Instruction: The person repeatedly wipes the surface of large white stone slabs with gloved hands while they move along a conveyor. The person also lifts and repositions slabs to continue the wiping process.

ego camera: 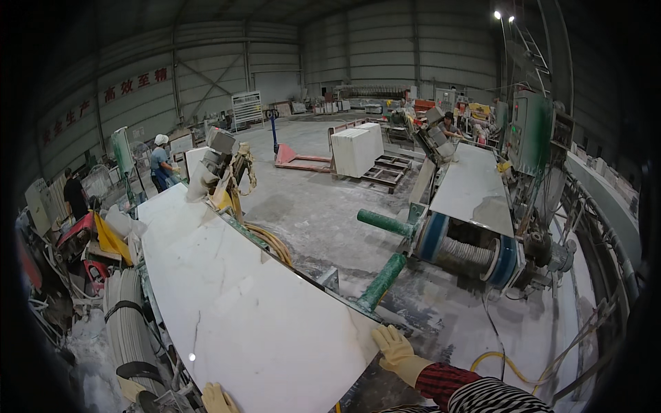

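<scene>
A large white polished stone slab [248, 294] with faint veins lies before me on a machine bed. My right hand [395, 351], in a cream rubber glove, rests against the slab's right edge near its corner, fingers over the edge. My left hand [218, 398], gloved alike, touches the slab's near left edge at the bottom of the view and is partly cut off. Whether either hand grips the slab cannot be told. A machine head [219, 149] with a motor stands at the slab's far end.
Green rollers [382, 284] jut out beside the slab. Another machine carries a second slab [472, 186] at right. Stacked slabs [356, 149] and a red pallet jack [299, 157] stand behind. A yellow hose [503, 359] lies on the floor. Co-workers [160, 160] stand farther off.
</scene>
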Tool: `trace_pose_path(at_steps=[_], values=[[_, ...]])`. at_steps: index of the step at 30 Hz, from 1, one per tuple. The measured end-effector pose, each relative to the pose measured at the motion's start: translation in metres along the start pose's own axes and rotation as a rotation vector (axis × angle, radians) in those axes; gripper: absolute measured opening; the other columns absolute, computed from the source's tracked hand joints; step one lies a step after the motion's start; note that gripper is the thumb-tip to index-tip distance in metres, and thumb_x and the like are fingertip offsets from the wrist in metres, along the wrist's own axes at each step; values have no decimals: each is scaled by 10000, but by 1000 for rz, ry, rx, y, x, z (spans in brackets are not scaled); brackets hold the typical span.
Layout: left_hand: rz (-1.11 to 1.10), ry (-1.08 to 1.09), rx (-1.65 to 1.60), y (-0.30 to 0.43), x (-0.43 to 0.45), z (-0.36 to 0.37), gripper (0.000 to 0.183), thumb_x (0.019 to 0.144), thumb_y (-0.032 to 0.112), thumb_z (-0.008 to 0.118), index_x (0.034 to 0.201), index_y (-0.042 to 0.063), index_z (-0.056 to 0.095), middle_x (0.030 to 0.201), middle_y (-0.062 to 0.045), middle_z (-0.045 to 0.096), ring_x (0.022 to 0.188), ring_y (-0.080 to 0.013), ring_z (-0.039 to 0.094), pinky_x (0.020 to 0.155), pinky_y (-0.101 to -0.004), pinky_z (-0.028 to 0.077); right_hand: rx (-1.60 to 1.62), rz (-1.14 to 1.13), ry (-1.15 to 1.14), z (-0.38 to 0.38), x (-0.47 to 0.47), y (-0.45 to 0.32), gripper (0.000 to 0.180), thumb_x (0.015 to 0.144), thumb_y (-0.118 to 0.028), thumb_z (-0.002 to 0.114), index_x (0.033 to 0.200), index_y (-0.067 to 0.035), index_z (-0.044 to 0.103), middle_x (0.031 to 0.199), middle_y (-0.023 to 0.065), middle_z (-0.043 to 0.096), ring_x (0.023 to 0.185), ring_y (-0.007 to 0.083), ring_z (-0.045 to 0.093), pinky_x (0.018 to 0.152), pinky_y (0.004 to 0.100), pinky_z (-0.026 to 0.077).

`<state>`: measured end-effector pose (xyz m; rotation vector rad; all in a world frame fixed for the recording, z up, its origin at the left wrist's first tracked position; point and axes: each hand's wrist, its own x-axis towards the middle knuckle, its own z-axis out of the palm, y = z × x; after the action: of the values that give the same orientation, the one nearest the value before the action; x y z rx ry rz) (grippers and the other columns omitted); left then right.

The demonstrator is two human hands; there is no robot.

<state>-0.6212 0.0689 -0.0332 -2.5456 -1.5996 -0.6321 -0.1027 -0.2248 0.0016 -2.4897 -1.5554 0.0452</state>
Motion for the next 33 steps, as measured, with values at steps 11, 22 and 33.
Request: trace_pose_path(at_steps=[11,22,33], values=[[76,155,-56,-4,-21,5,534,1232,343,485,1579,-20,667,1658,-294,614,1584,-462,508,1351,-565,358,31,63,-38,3,-3,-1,947,939,-106,659,1818,-194,320,1907,110,292,1748,434,268,1381,549,293],[11,-54,79,-11,-18,17,553,1244,360,451,1655,24,606,1727,-243,564,1620,-398,482,1369,-541,349,10,73,-18,24,-9,11,936,968,-99,610,1840,-223,295,1915,107,278,1756,419,261,1369,520,286],[-57,-64,-48,26,-20,-27,560,1235,361,485,1653,7,605,1734,-265,547,1643,-418,452,1390,-540,307,-93,54,-80,4,-13,8,906,951,-119,658,1804,-164,356,1880,147,334,1731,454,308,1374,524,314]])
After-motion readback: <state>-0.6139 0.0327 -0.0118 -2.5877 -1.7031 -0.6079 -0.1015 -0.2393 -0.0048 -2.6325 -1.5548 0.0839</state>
